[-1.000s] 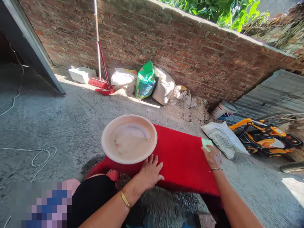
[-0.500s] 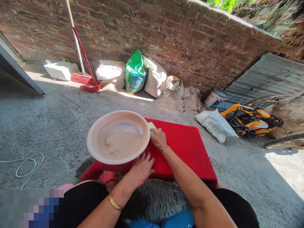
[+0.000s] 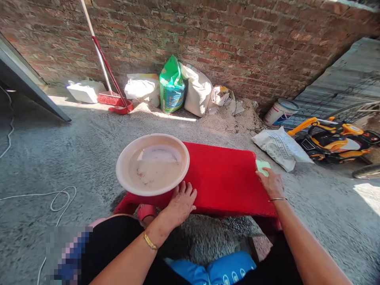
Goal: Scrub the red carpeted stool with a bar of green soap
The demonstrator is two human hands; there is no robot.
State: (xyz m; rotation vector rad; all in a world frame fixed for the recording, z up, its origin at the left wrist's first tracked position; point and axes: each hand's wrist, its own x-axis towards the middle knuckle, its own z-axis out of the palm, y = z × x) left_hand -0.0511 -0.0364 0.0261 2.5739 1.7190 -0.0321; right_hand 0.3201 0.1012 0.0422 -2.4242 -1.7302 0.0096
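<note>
A low red bench [image 3: 222, 178] stands before me, with a pale pink basin [image 3: 152, 192] of cloudy water on its left end. Dark specks show in the water. My left hand [image 3: 181, 202] lies on the bench's near edge beside the basin, fingers spread, holding nothing. Past the bench's right end, my right hand [image 3: 273, 184] grips a flat, pale green block [image 3: 263, 166]. Whether that block is a brush or a sponge, I cannot tell; fingers cover part of it.
Along the brick wall [image 3: 237, 47] stand a broom and red dustpan [image 3: 120, 109], a green sack [image 3: 172, 87], white sacks [image 3: 198, 91] and a bucket [image 3: 280, 113]. A white bag [image 3: 279, 146] and a toy digger [image 3: 332, 140] are on the right. A cable [image 3: 63, 198] lies left.
My right hand has carried the pale green block rightward from beside the basin to the bench's right end. My left hand has stayed by the basin. The view has shifted slightly.
</note>
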